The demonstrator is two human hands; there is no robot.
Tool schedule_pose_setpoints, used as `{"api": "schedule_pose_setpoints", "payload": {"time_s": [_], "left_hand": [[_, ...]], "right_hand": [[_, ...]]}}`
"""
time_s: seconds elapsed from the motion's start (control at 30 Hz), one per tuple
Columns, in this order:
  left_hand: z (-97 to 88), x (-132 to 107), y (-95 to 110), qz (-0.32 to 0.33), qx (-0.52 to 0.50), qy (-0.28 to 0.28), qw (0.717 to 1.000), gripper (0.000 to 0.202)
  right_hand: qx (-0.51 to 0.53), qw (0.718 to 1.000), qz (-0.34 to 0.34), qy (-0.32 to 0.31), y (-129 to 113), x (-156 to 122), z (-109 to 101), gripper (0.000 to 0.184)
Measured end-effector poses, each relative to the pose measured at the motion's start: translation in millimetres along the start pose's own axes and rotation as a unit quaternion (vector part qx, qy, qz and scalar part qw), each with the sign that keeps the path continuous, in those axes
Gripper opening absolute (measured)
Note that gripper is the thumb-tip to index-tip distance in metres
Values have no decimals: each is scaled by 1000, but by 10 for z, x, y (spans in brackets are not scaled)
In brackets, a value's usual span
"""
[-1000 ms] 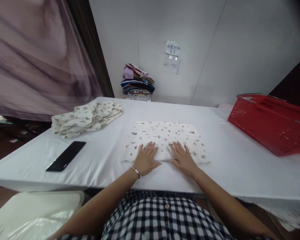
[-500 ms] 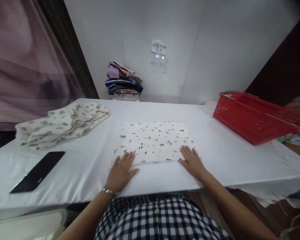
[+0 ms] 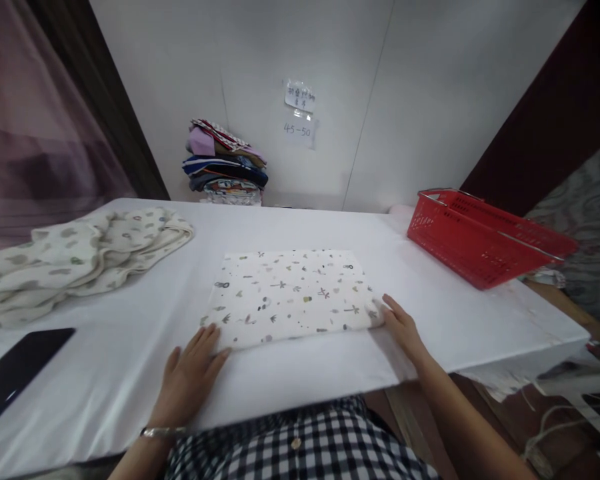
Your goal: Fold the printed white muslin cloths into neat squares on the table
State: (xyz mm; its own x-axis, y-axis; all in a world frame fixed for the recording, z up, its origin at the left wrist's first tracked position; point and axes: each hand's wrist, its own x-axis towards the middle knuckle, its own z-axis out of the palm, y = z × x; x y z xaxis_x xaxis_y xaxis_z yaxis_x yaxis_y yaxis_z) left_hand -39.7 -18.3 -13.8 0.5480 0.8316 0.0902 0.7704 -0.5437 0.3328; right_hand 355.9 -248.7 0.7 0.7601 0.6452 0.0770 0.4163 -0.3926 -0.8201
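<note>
A folded white cloth with small printed motifs [image 3: 290, 295] lies flat on the white table [image 3: 440, 313] in front of me. My left hand [image 3: 190, 373] rests flat at its near left corner, fingers stretched out and touching the edge. My right hand [image 3: 403, 327] lies at the near right corner, fingers extended against the cloth's edge. Neither hand holds anything.
A crumpled cream patterned cloth [image 3: 75, 257] lies at the left. A black phone [image 3: 15, 373] sits near the left front edge. A red plastic basket [image 3: 480, 233] stands at the right. A stack of folded clothes [image 3: 225, 163] sits against the back wall.
My hands have slid apart along the cloth's near edge, from the middle out to its two corners. The view has turned to the right.
</note>
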Motion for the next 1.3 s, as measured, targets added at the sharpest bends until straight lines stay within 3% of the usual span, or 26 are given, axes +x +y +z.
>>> {"api": "schedule_pose_setpoints", "payload": {"time_s": [0.13,0.23,0.3,0.57,0.73,0.97,1.2,1.3], "left_hand": [[-60,52,-25,-62,-70,58,994,58],[-165,81,5,-135,-65,53,987,64],[-226,94,25,-149,-52,32,987,66],[-327,177,56,-199,-10,-40,979,64],[-340,227,80,-201,20,-60,977,63],[-342,226,74,-200,1,-40,979,59],[-373,261,54,-249,-63,-41,966,60],[-357,278,25,-247,-76,-33,965,62]], "right_hand": [[90,985,146,0,22,156,-119,41],[76,981,171,-45,-27,264,-149,29],[71,977,185,-77,-79,321,-147,24],[149,932,296,-147,-177,405,-137,48],[184,935,263,-153,-239,384,-170,34],[282,900,280,-179,-221,383,-173,37],[188,942,248,-127,-245,292,-115,39],[181,948,237,-114,-236,268,-102,47]]}}
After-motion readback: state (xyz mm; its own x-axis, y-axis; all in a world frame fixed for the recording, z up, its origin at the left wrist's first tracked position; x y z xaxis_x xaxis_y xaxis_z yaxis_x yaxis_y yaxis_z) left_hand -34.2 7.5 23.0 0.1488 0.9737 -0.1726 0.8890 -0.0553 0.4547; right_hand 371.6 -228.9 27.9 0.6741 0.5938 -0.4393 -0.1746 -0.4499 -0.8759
